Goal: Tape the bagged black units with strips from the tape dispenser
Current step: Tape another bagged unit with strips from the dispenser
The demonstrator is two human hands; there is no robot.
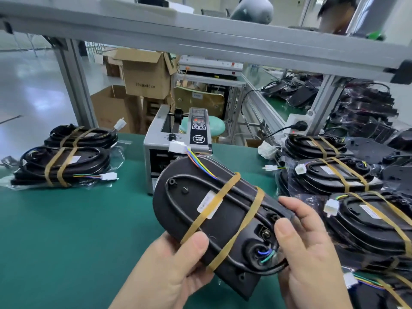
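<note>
Head view: black unit [214, 210], already crossed by two tape strips [223, 192], held above the green mat [66, 241] just near of the dispenser [176, 150], left hand [176, 270] and right hand [312, 250] gripping its near end, apparently for inspection.

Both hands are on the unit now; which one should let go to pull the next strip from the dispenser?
Probably the left hand: the dispenser sits up and left of the unit, while the right hand can keep gripping its near end.
</note>
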